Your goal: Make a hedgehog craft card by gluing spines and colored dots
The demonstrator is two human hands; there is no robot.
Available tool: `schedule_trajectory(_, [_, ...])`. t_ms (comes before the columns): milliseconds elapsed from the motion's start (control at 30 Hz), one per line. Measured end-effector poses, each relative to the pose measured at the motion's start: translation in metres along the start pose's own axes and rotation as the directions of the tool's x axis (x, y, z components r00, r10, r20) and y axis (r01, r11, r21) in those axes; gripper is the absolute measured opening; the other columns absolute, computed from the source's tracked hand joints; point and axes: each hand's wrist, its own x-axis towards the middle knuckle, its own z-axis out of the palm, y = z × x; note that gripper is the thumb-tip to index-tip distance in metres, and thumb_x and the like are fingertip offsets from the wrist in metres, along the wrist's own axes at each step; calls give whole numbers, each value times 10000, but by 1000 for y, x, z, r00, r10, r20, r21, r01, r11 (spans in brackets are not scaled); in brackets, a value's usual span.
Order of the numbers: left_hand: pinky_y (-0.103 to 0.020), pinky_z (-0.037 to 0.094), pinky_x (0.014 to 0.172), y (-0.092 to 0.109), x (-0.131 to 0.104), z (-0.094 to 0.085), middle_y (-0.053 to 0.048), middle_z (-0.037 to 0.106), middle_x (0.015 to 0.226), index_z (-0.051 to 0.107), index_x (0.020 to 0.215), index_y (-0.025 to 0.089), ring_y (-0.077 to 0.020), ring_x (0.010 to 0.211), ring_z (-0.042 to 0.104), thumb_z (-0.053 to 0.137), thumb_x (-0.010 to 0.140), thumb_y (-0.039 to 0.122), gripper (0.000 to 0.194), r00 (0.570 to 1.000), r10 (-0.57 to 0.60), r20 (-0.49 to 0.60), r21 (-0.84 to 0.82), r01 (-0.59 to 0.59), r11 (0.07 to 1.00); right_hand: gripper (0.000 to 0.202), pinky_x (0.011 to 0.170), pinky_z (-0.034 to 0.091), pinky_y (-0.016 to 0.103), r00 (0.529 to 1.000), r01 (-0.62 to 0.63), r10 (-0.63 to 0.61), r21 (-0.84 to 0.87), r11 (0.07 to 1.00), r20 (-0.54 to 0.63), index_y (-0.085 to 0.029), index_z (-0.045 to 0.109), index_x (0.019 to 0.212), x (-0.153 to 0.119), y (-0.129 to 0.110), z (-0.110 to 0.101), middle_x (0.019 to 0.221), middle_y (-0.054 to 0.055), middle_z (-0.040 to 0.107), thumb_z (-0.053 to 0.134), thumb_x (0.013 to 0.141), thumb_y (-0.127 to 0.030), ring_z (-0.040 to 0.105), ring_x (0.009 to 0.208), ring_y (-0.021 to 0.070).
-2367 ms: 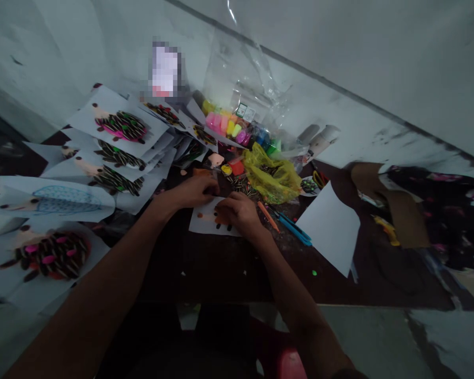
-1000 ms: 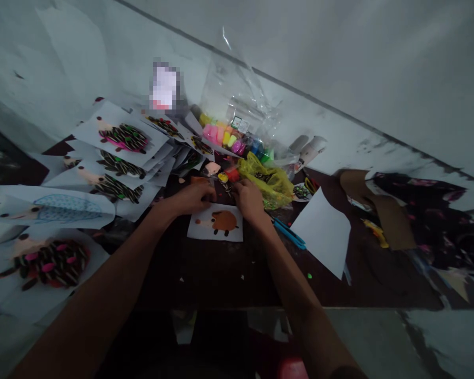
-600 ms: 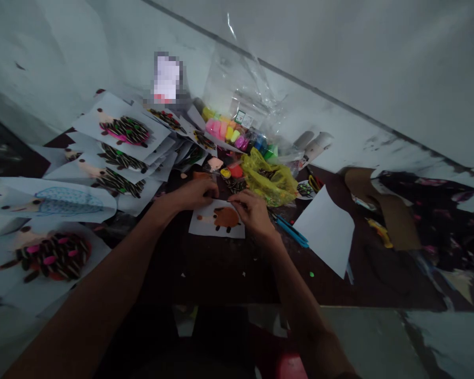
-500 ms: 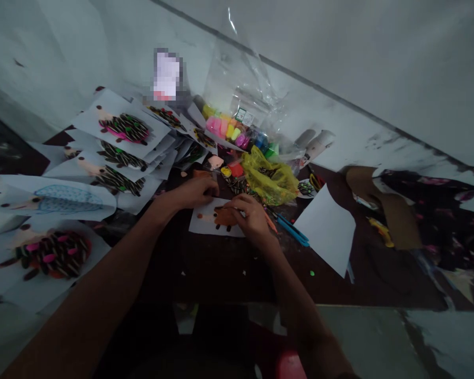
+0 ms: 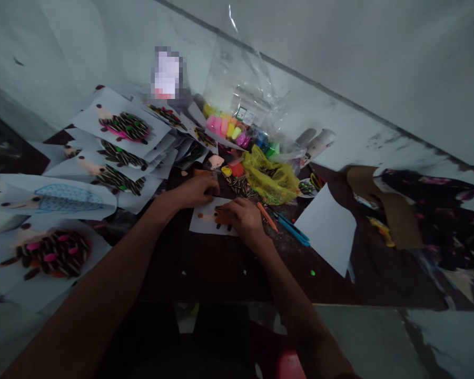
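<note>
I see the small white sheet (image 5: 200,225) lying on the dark surface (image 5: 205,268), with a brown animal shape (image 5: 220,218) on it. The left hand (image 5: 200,190) curls at the sheet's far edge; I can't tell whether it grips anything. The right hand (image 5: 247,220) has its fingers bunched over the brown body, their tips too obscure for me to tell what they pinch. Striped seeds (image 5: 239,186) lie just beyond, beside a yellow bag (image 5: 278,181).

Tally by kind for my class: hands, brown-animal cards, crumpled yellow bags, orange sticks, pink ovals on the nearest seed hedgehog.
Bare left hand and right hand: 2
White paper card with brown animal: 1
Crumpled yellow plastic bag: 1
Slim orange stick: 1
Pink ovals: 4
Total: 9
</note>
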Motion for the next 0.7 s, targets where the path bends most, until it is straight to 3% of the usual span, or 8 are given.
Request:
schedule_trajectory(300, [-299,453,708,2,0,-1,-46,712,885,696,896,187,-201,808,634,571,744,141,203,1000,-1,-9,-14,1,1000,178,787,402,302,997,3,8,-154,988,72,-231,785,1058,2,-5,-4,916,62,679,622,999,-272,585,885,197])
schedule_trajectory(700, [-302,464,710,3,-1,-1,-48,722,891,692,893,187,-210,822,643,569,757,164,185,1000,0,-14,-4,0,1000,170,730,361,295,997,58,-40,-272,960,73,-253,786,1037,4,-8,-1,893,53,672,632,1001,-316,548,843,186])
